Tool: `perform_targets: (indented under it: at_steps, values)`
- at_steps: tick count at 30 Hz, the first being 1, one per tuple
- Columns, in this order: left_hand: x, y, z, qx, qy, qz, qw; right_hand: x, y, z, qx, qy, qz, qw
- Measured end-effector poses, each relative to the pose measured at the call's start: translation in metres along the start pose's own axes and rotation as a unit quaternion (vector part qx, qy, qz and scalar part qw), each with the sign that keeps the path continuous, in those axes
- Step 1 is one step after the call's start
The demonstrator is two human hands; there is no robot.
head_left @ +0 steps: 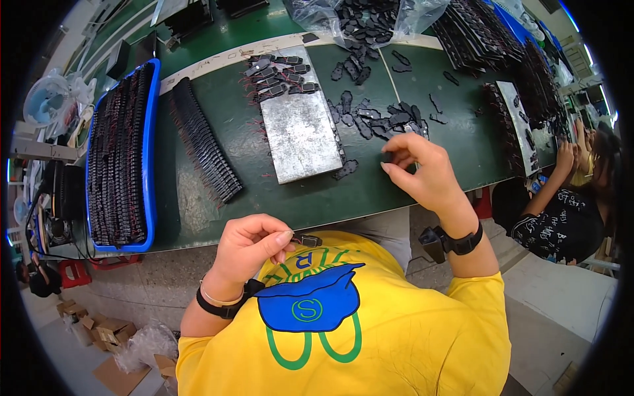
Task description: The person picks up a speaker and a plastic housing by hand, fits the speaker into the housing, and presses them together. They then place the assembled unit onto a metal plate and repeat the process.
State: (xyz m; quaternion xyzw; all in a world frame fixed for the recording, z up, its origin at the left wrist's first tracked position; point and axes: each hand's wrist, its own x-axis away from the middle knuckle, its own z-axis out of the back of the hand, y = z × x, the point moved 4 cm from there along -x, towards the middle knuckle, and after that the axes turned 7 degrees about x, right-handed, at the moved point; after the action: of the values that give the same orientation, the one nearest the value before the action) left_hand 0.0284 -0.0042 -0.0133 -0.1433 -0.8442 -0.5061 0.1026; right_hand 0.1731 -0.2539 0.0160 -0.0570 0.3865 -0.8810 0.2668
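My left hand [254, 247] is closed in a pinch in front of my chest. From its fingertips sticks out a small black speaker-like module [308, 240]. Raised over the table's near edge, my right hand [422, 168] curls thumb and forefinger around a small dark piece [387, 158], whose kind I cannot make out. Left of that hand lies a grey metal plate [300, 132], with several black modules with red wires [284, 76] at its far end. Just beyond the right hand, flat black plastic pieces [373, 122] lie scattered on the green table.
A blue tray [153, 158] packed with rows of black parts stands at the left. Beside it runs a long row of modules [205, 142]. A plastic bag [413, 20] of black pieces lies at the far side. On the right, a co-worker's arm [551, 178] reaches near another plate [518, 125].
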Motion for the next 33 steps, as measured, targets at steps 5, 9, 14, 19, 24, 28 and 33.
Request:
perform_targets:
  at_steps: [5, 9, 14, 19, 24, 28, 33]
  values:
    - [-0.001, 0.001, -0.002, -0.001, -0.004, 0.002, 1.0, 0.021, 0.016, 0.006, 0.049, 0.066, 0.071, 0.994]
    - [-0.002, 0.002, -0.005, -0.001, -0.006, -0.004, 1.0, 0.023, 0.007, 0.014, 0.101, 0.054, 0.085, 0.99]
    - [-0.002, 0.004, -0.007, -0.019, 0.031, 0.021, 0.999, 0.016, 0.007, 0.015, 0.185, -0.038, 0.035, 0.981]
    - [-0.004, 0.008, -0.01, -0.037, 0.082, 0.037, 0.995, 0.009, 0.003, 0.01, 0.207, -0.067, 0.053, 0.975]
    - [-0.006, 0.008, -0.006, -0.004, 0.069, 0.033, 0.997, 0.019, -0.003, -0.007, 0.195, 0.054, 0.057, 0.978]
    - [-0.005, 0.004, -0.005, -0.006, 0.071, 0.035, 0.997, 0.029, -0.027, -0.02, 0.088, 0.133, 0.133, 0.978]
    - [-0.005, 0.005, -0.006, -0.031, 0.07, 0.023, 0.997, 0.022, -0.079, -0.032, -0.008, 0.06, 0.25, 0.966]
